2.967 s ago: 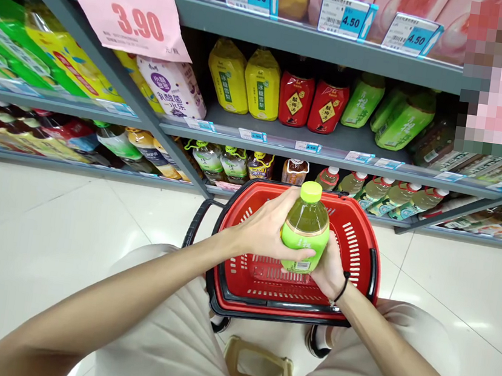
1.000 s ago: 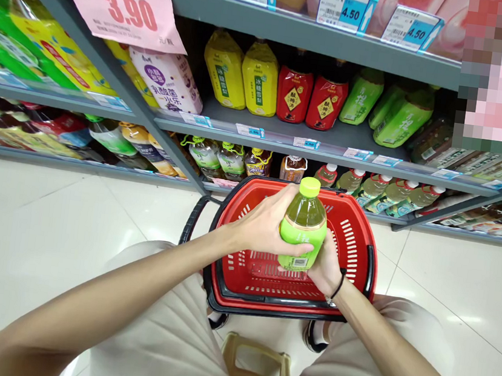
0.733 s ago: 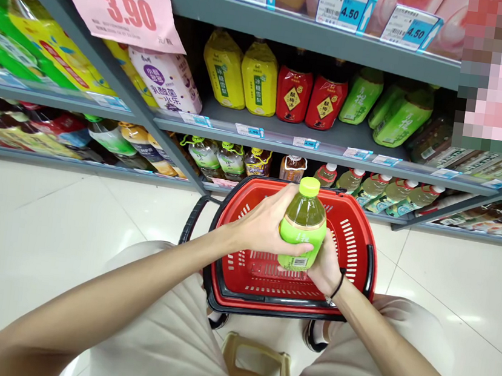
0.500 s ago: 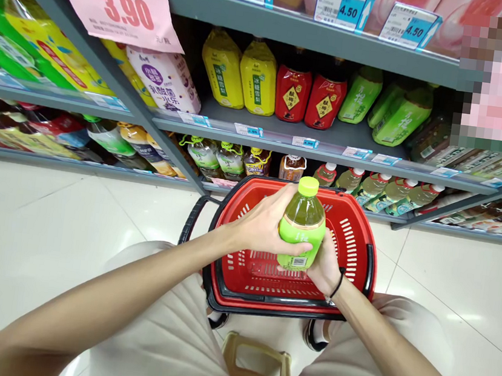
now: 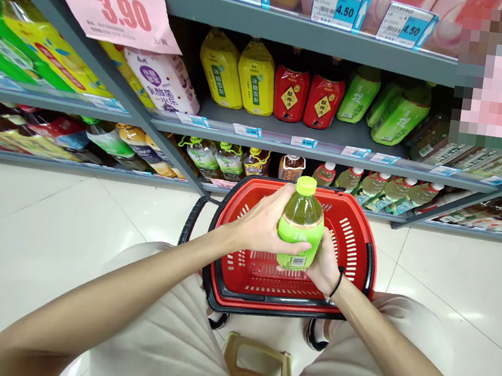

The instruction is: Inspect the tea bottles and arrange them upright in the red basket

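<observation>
A green-labelled drink bottle (image 5: pixel 301 228) with a bright yellow-green cap is held upright, tilted slightly, above the red shopping basket (image 5: pixel 236 210). My left hand (image 5: pixel 265 220) wraps its left side, the thumb lying across the label. Behind and below the bottle's right side, my right hand (image 5: pixel 326 267) supports it; part of those fingers is hidden by the bottle. A dark band circles my right wrist. The basket stands on the floor between my legs, its black handle (image 5: pixel 191 220) out to the left.
Ahead is a grey shelf (image 5: pixel 294 133) with yellow bottles (image 5: pixel 256 77), red bottles (image 5: pixel 291 94) and similar green bottles (image 5: pixel 401 114). Large bottles (image 5: pixel 372 189) line the bottom level behind the basket. A pink price sign (image 5: pixel 118 4) hangs at upper left. Below me is a tan stool (image 5: pixel 256 365).
Almost nothing differs. The bottle and both hands have shifted very slightly left, and the view has moved a touch; the grip on the bottle is the same.
</observation>
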A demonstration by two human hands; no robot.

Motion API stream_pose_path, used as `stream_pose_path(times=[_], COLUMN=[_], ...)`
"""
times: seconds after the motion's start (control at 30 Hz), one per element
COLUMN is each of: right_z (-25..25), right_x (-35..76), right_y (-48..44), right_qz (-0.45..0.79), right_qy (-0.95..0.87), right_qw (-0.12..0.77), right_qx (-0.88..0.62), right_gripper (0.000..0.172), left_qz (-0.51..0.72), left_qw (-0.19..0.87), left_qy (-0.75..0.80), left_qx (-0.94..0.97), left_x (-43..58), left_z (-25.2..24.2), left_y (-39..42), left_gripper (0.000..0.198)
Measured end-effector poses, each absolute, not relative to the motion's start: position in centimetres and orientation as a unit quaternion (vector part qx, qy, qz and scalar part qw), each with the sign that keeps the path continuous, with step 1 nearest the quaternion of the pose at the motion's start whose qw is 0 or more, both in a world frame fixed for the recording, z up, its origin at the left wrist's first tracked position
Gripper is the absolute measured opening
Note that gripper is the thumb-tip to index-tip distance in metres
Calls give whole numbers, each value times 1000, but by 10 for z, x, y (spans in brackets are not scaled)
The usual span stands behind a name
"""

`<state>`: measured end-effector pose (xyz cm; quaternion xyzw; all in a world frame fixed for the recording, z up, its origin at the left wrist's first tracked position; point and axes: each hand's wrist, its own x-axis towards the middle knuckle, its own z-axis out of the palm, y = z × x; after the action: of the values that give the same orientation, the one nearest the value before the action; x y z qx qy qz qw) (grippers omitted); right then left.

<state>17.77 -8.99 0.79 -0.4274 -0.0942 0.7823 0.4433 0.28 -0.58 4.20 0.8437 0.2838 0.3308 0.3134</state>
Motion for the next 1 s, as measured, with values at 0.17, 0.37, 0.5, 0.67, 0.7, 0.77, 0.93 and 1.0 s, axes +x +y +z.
stream_pose_path(times=[0.17,0.37,0.5,0.67,0.7,0.77,0.93,1.0], right_z=[10,10,12,12,12,11,11,11], right_x=[178,177,177,177,177,178,178,178], right_y=[-90,-90,-90,-90,-90,-90,-91,-91], right_qz=[784,785,782,782,782,782,782,781], right_qy=[-96,-89,-88,-88,-88,-88,-92,-93], right_qw=[440,441,440,441,442,443,440,439], right_qx=[-427,-426,-431,-432,-431,-429,-431,-434], right_gripper=[56,56,56,56,56,56,56,56], left_qz=[325,326,321,318,317,318,323,324], left_qw=[321,322,325,324,324,323,324,325], left_qy=[291,291,296,299,299,297,295,293], left_qx=[841,840,839,839,840,840,839,839], left_x=[3,4,3,2,2,2,2,2], left_z=[43,42,40,40,39,39,38,38], left_y=[-5,-6,-6,-6,-6,-6,-5,-5], left_gripper=[83,84,83,86,86,87,86,86])
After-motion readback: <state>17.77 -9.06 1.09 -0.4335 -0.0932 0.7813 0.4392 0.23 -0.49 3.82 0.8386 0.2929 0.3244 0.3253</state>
